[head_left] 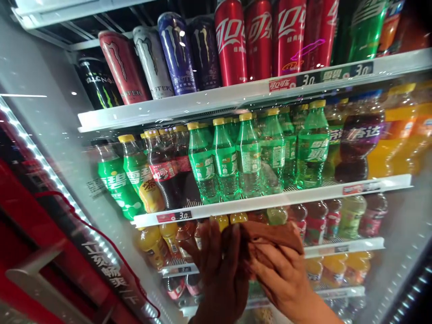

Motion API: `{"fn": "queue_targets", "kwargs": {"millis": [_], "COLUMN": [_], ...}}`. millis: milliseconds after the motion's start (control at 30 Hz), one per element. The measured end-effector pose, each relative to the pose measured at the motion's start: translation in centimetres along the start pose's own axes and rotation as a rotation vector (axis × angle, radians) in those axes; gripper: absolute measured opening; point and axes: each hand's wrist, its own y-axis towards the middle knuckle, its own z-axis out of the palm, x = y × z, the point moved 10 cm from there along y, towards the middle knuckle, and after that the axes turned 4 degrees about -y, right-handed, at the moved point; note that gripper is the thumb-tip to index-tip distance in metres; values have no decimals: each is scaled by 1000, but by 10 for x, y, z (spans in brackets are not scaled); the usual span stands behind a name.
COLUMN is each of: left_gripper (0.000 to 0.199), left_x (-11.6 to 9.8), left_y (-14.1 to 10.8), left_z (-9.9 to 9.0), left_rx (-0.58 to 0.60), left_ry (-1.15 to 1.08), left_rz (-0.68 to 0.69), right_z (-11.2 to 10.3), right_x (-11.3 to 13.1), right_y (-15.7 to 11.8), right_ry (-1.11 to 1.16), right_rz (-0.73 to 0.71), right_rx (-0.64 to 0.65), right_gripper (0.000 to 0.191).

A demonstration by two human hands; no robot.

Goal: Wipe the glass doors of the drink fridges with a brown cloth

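Observation:
My right hand (281, 272), brightly lit, has its fingers closed on a bunched brown cloth (275, 234) in front of the drinks shelves. Beside it, in deep shade, is my left hand (219, 265). Its fingers point upward and look stretched and apart, close against the cloth's left side; whether they touch it is hard to make out. Behind both hands stand yellow-capped juice bottles (221, 222) and red-labelled bottles (315, 220), partly covered by the hands and cloth.
Monster cans (177, 54) and red cola cans (231, 45) line the top shelf. Green Sprite bottles (226, 162) fill the white-edged shelf (270, 198) below. A metal handle (37, 270) and red frame stand at left, near an LED strip (43, 166).

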Motion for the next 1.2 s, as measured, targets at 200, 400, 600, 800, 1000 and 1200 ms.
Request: {"fn": "queue_targets", "kwargs": {"millis": [200,400,600,800,1000,1200], "left_gripper": [77,72,69,63,64,66], "left_x": [-20,-14,-18,-19,-25,-40], "left_y": [6,3,2,5,5,5], "left_z": [21,7,19,25,28,39], "left_rx": [34,-169,-74,-90,-74,-10], "left_ry": [76,18,59,115,56,41], "left_rz": [19,45,121,65,16,-8], "right_z": [-33,-15,-50,-67,-40,-77], "right_x": [-56,-22,-78,-104,-58,-119], "right_y": [31,37,-15,43,3,-3], "right_ry": [-87,-47,-37,-48,19,-198], "right_rz": [173,-22,39,238,150,197], "right_rx": [-123,-46,-99,-224,-89,-205], "right_gripper": [39,27,19,19,16,29]}}
